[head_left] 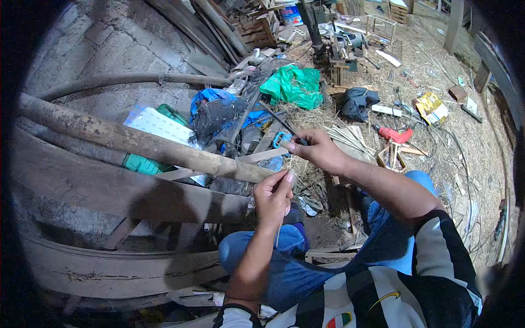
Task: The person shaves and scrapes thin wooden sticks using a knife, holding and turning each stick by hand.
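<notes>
My left hand is closed in a pinch near the tip of a long wooden pole. A thin light stick shows below its palm, seemingly held in it. Just above and to the right, my right hand is closed around a long, thin, dark blade-like tool that slants up to the left. A small pale bit shows at the right thumb tip; I cannot make out what it is. The two hands are close but apart.
A wooden plank runs below the pole at left. Beyond the hands lie a green plastic bag, a black bag, a red power drill, a yellow packet and wood strips on straw-littered ground.
</notes>
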Demonstrator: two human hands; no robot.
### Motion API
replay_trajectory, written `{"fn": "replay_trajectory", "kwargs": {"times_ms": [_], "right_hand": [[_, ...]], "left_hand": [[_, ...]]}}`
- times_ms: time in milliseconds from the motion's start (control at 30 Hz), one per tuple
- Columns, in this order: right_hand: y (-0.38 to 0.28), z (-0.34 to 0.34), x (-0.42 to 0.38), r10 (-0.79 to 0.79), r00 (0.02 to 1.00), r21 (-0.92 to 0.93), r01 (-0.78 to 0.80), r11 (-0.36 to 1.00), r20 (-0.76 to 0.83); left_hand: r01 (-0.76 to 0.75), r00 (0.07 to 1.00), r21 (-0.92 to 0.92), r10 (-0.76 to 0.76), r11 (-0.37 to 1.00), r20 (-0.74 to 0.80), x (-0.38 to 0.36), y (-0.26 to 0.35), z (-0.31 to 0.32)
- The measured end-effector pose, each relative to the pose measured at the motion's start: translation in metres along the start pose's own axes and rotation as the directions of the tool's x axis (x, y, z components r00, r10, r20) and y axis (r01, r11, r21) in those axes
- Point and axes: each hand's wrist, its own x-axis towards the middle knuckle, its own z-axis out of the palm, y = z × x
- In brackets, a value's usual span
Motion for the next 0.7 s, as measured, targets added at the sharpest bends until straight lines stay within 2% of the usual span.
{"fn": "replay_trajectory", "kwargs": {"times_ms": [33,100,133,200,333,400,433,467,500,533,567,633,667,700], "right_hand": [[-0.001,-0.002,-0.001,0.001,1.0,0.0,-0.001,1.0,-0.002],[-0.009,-0.006,-0.004,0.18,0.977,0.262,-0.205,0.943,0.117],[-0.01,-0.007,-0.003,0.181,0.977,0.262,-0.206,0.943,0.115],[-0.01,-0.011,-0.003,0.267,0.944,0.422,-0.327,0.846,0.196],[-0.007,-0.01,0.0,0.189,0.973,0.316,-0.223,0.922,0.137],[-0.001,-0.009,0.0,0.049,0.999,0.314,-0.045,0.948,-0.003],[0.001,-0.009,-0.001,0.047,0.999,0.315,-0.044,0.948,-0.001],[0.002,-0.009,-0.002,-0.086,0.995,0.097,0.091,0.991,-0.049],[-0.002,-0.008,-0.002,-0.226,0.972,-0.129,0.217,0.968,-0.067],[-0.009,-0.007,-0.008,-0.289,0.955,-0.291,0.257,0.922,-0.072],[-0.015,-0.006,-0.013,-0.292,0.954,-0.289,0.261,0.921,-0.069],[-0.02,-0.002,-0.02,-0.346,0.938,-0.628,0.289,0.723,0.033],[-0.019,0.002,-0.022,-0.44,0.897,-0.621,0.368,0.692,0.04],[-0.019,0.005,-0.025,-0.441,0.896,-0.62,0.369,0.692,0.041]], "left_hand": [[0.005,1.0,-0.039,-0.004,0.999,0.025,0.001,0.0,-0.001],[0.012,0.999,-0.076,-0.008,0.997,0.049,0.001,0.0,-0.001],[0.005,0.998,-0.108,0.001,0.994,0.055,0.0,0.002,0.0],[-0.001,0.998,-0.14,0.01,0.99,0.064,-0.001,0.004,0.003],[-0.033,0.999,-0.184,0.034,0.982,0.002,-0.001,0.008,0.003],[-0.036,0.999,-0.186,0.033,0.982,-0.018,-0.001,0.009,0.002],[-0.06,0.998,-0.193,0.057,0.979,-0.021,0.0,0.008,0.001],[-0.085,0.996,-0.2,0.082,0.976,-0.025,0.0,0.008,0.0],[-0.089,0.996,-0.199,0.085,0.976,-0.028,0.0,0.008,-0.001],[-0.087,0.996,-0.218,0.083,0.972,-0.028,0.0,0.008,-0.002],[-0.087,0.996,-0.238,0.082,0.967,-0.028,0.0,0.009,-0.003],[-0.087,0.996,-0.267,0.08,0.96,-0.037,-0.001,0.012,-0.005],[-0.082,0.996,-0.296,0.073,0.952,-0.042,-0.001,0.013,-0.006],[-0.083,0.996,-0.295,0.074,0.952,-0.043,-0.001,0.012,-0.007]]}}
